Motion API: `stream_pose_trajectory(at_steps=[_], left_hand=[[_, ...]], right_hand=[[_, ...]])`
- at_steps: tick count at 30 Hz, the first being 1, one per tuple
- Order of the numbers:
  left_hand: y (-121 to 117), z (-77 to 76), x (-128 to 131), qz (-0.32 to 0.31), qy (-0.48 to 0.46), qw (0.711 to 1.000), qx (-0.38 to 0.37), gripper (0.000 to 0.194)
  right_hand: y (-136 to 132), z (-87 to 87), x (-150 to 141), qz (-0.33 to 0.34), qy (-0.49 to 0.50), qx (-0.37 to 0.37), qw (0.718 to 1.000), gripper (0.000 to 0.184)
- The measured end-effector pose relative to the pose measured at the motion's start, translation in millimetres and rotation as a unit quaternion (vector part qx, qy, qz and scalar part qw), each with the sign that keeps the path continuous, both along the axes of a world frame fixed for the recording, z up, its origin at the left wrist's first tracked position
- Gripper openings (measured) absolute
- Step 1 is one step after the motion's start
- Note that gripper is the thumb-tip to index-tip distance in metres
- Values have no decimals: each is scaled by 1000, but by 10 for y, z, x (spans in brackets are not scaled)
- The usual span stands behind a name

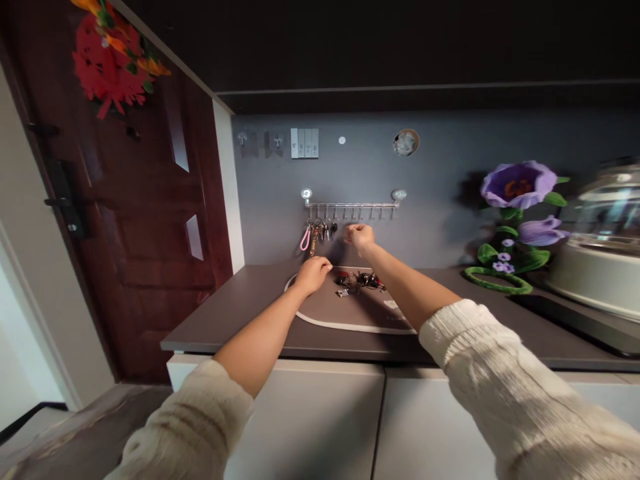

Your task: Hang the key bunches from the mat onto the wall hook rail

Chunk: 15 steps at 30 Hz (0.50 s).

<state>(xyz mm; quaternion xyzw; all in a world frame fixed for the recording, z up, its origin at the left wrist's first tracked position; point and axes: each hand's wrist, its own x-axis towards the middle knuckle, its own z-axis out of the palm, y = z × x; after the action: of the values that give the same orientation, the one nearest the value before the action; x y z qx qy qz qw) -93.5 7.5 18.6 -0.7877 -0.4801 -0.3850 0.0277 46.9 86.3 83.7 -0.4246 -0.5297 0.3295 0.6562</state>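
Note:
A chrome hook rail (353, 205) is fixed to the grey wall above a dark countertop. Several keys and a pink strap (305, 238) hang from its left hooks. My right hand (360, 237) is raised just under the rail's middle, fingers pinched together; whether it holds a key I cannot tell. My left hand (313, 273) is curled in a loose fist low over the left end of a brown mat (345, 315). A small heap of keys (359, 281) lies on the mat between my two forearms.
A dark red door (140, 213) with a red flower decoration stands at the left. Purple knitted flowers (520, 220) and a glass-lidded appliance (603, 247) sit on the counter at the right. White cabinet fronts are below.

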Motion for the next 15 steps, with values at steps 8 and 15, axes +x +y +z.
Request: stream_pose_trajectory(at_steps=[8,15], left_hand=[[6,-36,4,-30,35,999,-3,16],[23,-92,33,-32,66,997,-18,15]], right_hand=[[-472,-154,157,34,-44,-24,998,7],[-583,-549,345,13,-247,28,968,11]])
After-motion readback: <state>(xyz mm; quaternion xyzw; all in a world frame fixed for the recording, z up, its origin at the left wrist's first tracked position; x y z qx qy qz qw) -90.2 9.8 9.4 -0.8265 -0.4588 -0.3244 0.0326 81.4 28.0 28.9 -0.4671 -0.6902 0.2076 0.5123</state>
